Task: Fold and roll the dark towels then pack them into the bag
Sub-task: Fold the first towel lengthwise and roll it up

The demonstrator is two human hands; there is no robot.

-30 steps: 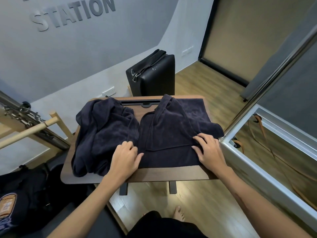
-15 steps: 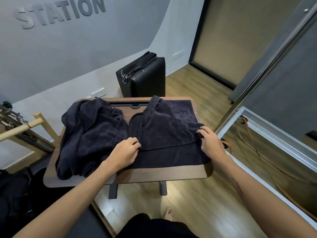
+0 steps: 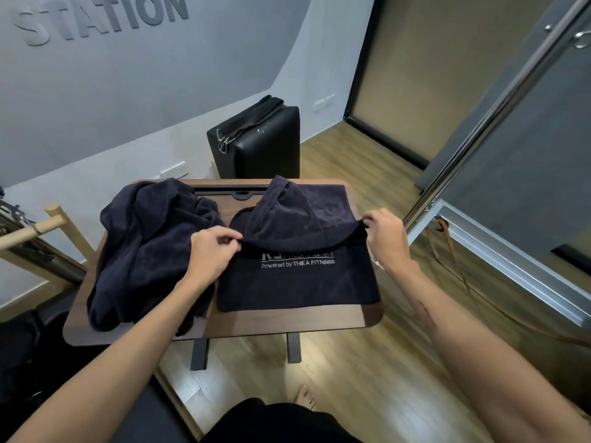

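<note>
We note the left hand (image 3: 212,251) and right hand (image 3: 385,239) pinching the towel (image 3: 300,282) edge mid-fold; next, lay it flat, corners aligned.

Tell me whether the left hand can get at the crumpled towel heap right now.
Probably yes: the heap lies right beside the left hand with nothing between, but that hand pinches the spread towel's edge and must let go first.
</note>
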